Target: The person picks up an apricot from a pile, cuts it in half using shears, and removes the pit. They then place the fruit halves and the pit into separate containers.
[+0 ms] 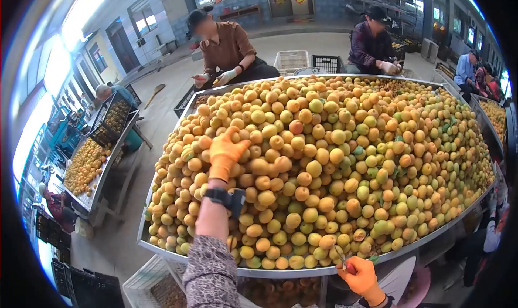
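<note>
A broad heap of yellow-orange fruit (318, 170) lies on a metal-rimmed table (310, 273) in front of the person. The left hand (225, 154), in an orange glove, reaches over the left part of the heap, its thumb and fingers apart against the fruit. The right hand (361, 280), gloved alike, is closed on a small thin-bladed tool (339, 255) at the table's near edge. Across the table sits a co-worker in brown (229, 44).
</note>
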Motion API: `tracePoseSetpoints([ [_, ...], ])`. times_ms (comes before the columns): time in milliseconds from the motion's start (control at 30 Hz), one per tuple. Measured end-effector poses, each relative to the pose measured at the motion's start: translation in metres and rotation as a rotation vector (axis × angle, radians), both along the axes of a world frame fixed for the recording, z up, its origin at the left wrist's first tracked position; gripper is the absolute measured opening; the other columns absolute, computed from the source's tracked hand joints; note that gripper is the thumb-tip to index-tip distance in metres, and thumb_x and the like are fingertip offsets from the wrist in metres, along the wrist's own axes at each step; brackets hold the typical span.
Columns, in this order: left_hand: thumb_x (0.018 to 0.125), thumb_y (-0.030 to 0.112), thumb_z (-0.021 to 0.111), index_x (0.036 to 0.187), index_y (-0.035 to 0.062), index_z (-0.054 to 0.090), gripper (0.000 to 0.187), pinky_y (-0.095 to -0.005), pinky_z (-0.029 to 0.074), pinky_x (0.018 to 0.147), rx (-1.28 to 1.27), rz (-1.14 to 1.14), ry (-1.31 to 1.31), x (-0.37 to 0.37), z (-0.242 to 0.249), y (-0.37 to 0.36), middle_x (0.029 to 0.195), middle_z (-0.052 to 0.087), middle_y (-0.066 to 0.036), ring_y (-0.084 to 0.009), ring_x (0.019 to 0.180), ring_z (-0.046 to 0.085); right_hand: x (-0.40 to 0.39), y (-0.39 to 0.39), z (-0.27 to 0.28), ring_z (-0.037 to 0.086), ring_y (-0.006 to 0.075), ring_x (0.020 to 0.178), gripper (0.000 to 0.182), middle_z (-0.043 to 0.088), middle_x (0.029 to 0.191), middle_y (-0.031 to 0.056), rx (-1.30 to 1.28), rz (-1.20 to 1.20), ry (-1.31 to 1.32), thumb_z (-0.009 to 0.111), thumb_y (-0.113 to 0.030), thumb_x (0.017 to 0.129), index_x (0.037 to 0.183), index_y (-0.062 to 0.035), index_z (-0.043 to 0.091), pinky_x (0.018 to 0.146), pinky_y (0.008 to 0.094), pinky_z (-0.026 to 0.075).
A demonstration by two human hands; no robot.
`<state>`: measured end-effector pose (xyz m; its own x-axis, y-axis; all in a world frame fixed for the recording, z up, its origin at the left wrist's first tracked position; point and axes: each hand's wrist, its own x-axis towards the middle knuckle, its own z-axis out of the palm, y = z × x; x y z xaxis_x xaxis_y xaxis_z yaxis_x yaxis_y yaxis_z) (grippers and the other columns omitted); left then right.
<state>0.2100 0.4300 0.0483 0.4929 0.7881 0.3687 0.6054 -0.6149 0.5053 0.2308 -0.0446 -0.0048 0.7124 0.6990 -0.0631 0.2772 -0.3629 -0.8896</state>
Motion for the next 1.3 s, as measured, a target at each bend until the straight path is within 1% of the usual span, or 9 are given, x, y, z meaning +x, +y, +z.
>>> tracePoseSetpoints([
  [200, 0.071, 0.04, 0.073, 0.11, 0.0209, 0.066, 0.044, -0.0444, 0.049, 0.088, 0.383, -0.012, -0.014, -0.011, -0.033, -0.063, 0.113, 0.059, -0.01, -0.0343, 0.109, 0.054, -0.012, -0.012, -0.003, 0.04, 0.0076, 0.051, 0.012, 0.049, 0.059, 0.002, 0.039, 0.078, -0.04, 0.073, -0.005, 0.074, 0.085, -0.0027, 0.069, 0.048, 0.025, 0.035],
  [300, 0.075, 0.042, 0.07, 0.112, 0.0212, 0.065, 0.043, -0.0467, 0.045, 0.091, 0.314, -0.072, 0.047, -0.016, -0.044, -0.093, 0.111, 0.059, -0.01, -0.0331, 0.111, 0.053, -0.016, -0.026, -0.012, 0.053, 0.02, 0.056, 0.016, 0.057, 0.069, 0.0085, 0.022, 0.063, 0.003, 0.075, -0.01, 0.075, 0.091, -0.0073, 0.071, 0.055, 0.0299, 0.044],
  [367, 0.075, 0.041, 0.07, 0.113, 0.0218, 0.065, 0.043, -0.0492, 0.036, 0.099, 0.355, -0.051, 0.064, -0.016, -0.053, -0.119, 0.109, 0.059, -0.01, -0.0322, 0.108, 0.052, -0.018, -0.034, -0.02, 0.052, 0.019, 0.056, 0.015, 0.057, 0.069, 0.0078, 0.049, 0.074, 0.055, 0.074, -0.008, 0.076, 0.09, -0.0053, 0.07, 0.055, 0.0292, 0.044],
  [633, 0.071, 0.021, 0.076, 0.11, 0.0161, 0.065, 0.04, -0.0475, 0.039, 0.095, 0.59, -0.254, -0.096, -0.045, -0.057, -0.171, 0.095, 0.055, -0.01, -0.0324, 0.096, 0.052, -0.03, -0.053, -0.011, 0.049, 0.0148, 0.055, 0.012, 0.057, 0.069, 0.0071, 0.119, 0.047, 0.109, 0.072, -0.005, 0.077, 0.088, -0.0042, 0.069, 0.054, 0.0275, 0.042],
  [733, 0.08, 0.028, 0.07, 0.115, 0.0162, 0.061, 0.038, -0.0517, 0.037, 0.099, 0.417, -0.371, -0.152, -0.042, -0.079, -0.196, 0.098, 0.058, -0.012, -0.0336, 0.101, 0.053, -0.031, -0.059, -0.005, 0.05, 0.0146, 0.056, 0.012, 0.057, 0.069, 0.007, 0.109, 0.074, 0.041, 0.072, -0.005, 0.077, 0.089, -0.0041, 0.069, 0.055, 0.0275, 0.042],
  [800, 0.084, 0.033, 0.068, 0.118, 0.0144, 0.06, 0.04, -0.0502, 0.038, 0.094, 0.505, -0.382, 0.035, -0.038, -0.084, -0.21, 0.113, 0.056, -0.014, -0.0333, 0.107, 0.053, -0.03, -0.062, -0.004, 0.051, 0.015, 0.056, 0.012, 0.057, 0.069, 0.0072, 0.142, 0.094, 0.008, 0.071, -0.004, 0.077, 0.089, -0.0038, 0.069, 0.055, 0.028, 0.042],
  [1033, 0.084, 0.016, 0.065, 0.137, 0.0111, 0.045, 0.057, -0.045, 0.048, 0.089, 0.344, -0.186, -0.037, 0.026, -0.073, -0.172, 0.12, 0.052, -0.014, -0.037, 0.107, 0.053, -0.026, -0.085, 0.003, 0.049, 0.0146, 0.055, 0.013, 0.057, 0.068, 0.007, 0.109, 0.041, 0.028, 0.071, -0.004, 0.077, 0.09, -0.0034, 0.07, 0.054, 0.0281, 0.042],
  [1167, 0.078, 0.017, 0.065, 0.12, 0.0149, 0.051, 0.044, -0.0446, 0.049, 0.086, 0.167, -0.199, 0.459, 0.053, -0.055, -0.153, 0.116, 0.055, -0.015, -0.0375, 0.103, 0.056, -0.025, -0.094, 0.004, 0.05, 0.0119, 0.057, 0.013, 0.058, 0.069, 0.0061, 0.144, 0.011, 0.029, 0.071, -0.005, 0.078, 0.091, -0.0029, 0.069, 0.055, 0.0265, 0.042],
  [1300, 0.074, 0.011, 0.071, 0.116, 0.0082, 0.052, 0.046, -0.0425, 0.051, 0.083, 0.187, -0.252, 0.194, 0.043, -0.063, -0.161, 0.109, 0.059, -0.013, -0.0327, 0.098, 0.06, -0.026, -0.097, 0.008, 0.051, 0.0084, 0.059, 0.012, 0.059, 0.068, 0.003, 0.137, -0.013, 0.122, 0.069, -0.007, 0.082, 0.093, -0.0013, 0.067, 0.057, 0.0246, 0.044],
])
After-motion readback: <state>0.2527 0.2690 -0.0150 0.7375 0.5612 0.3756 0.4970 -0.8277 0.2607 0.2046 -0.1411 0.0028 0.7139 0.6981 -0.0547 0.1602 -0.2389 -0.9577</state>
